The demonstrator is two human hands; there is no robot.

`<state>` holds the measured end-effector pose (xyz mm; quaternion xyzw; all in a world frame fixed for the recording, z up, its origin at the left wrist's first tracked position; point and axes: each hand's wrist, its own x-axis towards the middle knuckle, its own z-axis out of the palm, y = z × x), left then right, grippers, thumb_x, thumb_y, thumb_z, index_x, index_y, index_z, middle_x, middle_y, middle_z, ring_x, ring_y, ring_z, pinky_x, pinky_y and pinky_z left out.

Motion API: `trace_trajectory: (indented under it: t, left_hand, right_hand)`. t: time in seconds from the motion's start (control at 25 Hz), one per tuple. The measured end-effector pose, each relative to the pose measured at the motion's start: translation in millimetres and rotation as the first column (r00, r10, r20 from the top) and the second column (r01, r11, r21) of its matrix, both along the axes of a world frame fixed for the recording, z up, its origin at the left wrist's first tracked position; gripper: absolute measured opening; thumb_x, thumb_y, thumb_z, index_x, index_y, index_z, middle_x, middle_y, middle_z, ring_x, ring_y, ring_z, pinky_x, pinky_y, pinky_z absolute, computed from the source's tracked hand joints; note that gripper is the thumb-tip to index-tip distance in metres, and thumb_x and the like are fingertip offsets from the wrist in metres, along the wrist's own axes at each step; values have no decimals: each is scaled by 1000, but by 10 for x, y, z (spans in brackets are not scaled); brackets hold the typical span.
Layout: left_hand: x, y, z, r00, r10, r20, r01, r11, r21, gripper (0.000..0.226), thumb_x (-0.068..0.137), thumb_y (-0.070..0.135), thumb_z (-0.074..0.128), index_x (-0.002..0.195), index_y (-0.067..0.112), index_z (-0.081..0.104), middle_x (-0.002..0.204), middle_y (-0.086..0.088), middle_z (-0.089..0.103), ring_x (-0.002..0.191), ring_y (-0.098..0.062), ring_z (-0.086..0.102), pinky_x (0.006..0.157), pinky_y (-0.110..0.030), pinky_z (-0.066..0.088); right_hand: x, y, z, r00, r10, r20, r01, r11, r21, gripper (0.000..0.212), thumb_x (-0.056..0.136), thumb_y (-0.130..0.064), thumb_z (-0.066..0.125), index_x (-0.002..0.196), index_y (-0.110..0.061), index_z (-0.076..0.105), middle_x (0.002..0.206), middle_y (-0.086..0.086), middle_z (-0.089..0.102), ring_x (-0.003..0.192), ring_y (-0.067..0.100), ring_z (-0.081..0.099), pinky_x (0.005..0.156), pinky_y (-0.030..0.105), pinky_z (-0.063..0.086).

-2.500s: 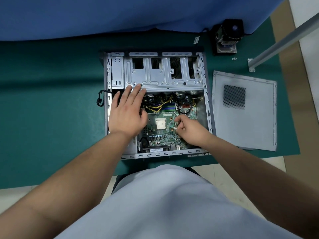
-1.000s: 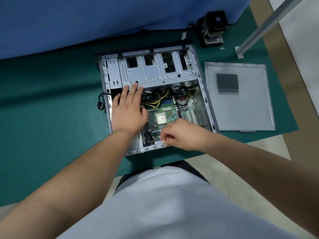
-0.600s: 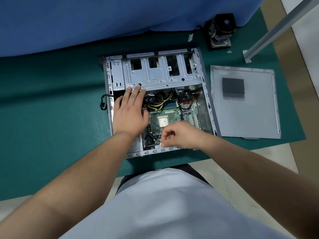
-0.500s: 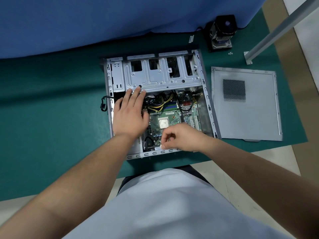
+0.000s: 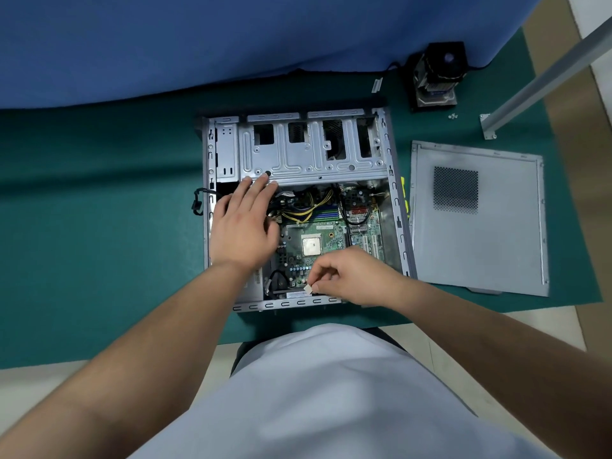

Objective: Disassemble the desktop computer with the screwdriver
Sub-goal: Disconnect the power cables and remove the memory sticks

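The open grey computer case [image 5: 395,207] lies flat on the green mat, its green motherboard [image 5: 326,238] and bare processor [image 5: 311,245] exposed. My left hand [image 5: 243,228] rests flat, fingers spread, on the case's left inner part, fingertips touching the silver drive cage [image 5: 311,154]. My right hand [image 5: 351,276] is over the board's near edge, thumb and forefinger pinching a small white connector [image 5: 308,288]. Yellow and black cables [image 5: 308,207] bunch behind the board. No screwdriver is visible.
The removed grey side panel [image 5: 477,220] lies right of the case. A black cooler with fan [image 5: 437,76] stands at the back right, small screws [image 5: 452,116] beside it. A metal post [image 5: 543,71] slants at the far right. Blue cloth [image 5: 198,38] covers the back.
My right hand moved from the board's middle right toward its near edge and pinched the small white connector. My left hand stayed put; the head camera shifted slightly.
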<state>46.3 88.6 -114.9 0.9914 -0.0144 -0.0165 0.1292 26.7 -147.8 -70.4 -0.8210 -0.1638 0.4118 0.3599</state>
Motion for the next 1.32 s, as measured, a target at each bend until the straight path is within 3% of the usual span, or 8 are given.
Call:
trace_trajectory:
  t: [0.12,0.28,0.48,0.8,0.96,1.12,1.2,1.32]
  left_hand:
    - [6,-9,11,1000,10,-12,-10,1000,0,67,88,35,47,154,32,38,165,12,33,154,-14,24,121,-43,23]
    - [13,-8,20,999,5,-43,-4,1000,19,68,89,35,50,155,33,36,165,13,31,155,-13,22,121,-41,20]
    - [18,-14,5,999,11,-31,-10,1000,27,68,89,36,49,155,35,34,165,15,30,155,-11,21,122,-39,18]
    - [-2,-28,18,1000,-27,10,28,1000,-11,60,92,40,46,151,31,44,165,10,33,154,-18,24,122,-46,22]
    - [-24,-339,83,969,-231,91,245,949,-199,38,93,31,57,128,22,66,139,1,63,136,-28,50,112,-44,33]
    - [38,-1127,89,678,-585,-445,471,811,-347,30,101,38,51,125,28,64,121,1,70,110,-25,64,90,-37,52]
    - [79,-1483,-15,544,-545,-638,438,833,-338,28,101,38,53,122,22,63,119,-6,69,102,-28,62,79,-34,49]
    - [82,-1844,-195,547,-430,-718,298,902,-313,23,99,36,59,110,16,65,109,-8,69,88,-26,59,72,-31,44]
  right_hand:
    - [338,-74,79,958,128,255,-116,991,-62,16,97,-32,66,111,-28,72,107,-16,67,99,4,62,97,31,53]
    - [1177,-255,105,716,152,681,7,974,-225,43,99,-48,53,138,-30,58,145,-5,54,134,19,47,118,47,34]
    - [1644,-401,-180,640,401,655,-52,873,-484,61,105,-58,33,160,-32,32,169,1,22,156,26,17,127,47,9]
    - [1638,-404,-295,595,408,692,2,861,-509,61,105,-59,23,160,-34,31,169,-4,24,157,23,17,127,47,10]
    - [1639,-385,-335,593,387,707,16,871,-491,60,105,-58,24,159,-34,32,168,-4,27,156,23,19,127,46,10]
    - [1652,-385,-355,592,365,718,26,882,-470,59,105,-57,27,159,-35,33,167,-6,29,156,23,21,127,44,11]
    - [1660,-392,-361,591,360,722,27,885,-464,58,105,-57,27,159,-36,33,167,-7,29,156,22,21,127,43,10]
    - [1663,-388,-379,591,354,725,36,887,-461,58,105,-57,27,158,-37,33,167,-8,30,156,21,21,127,43,11]
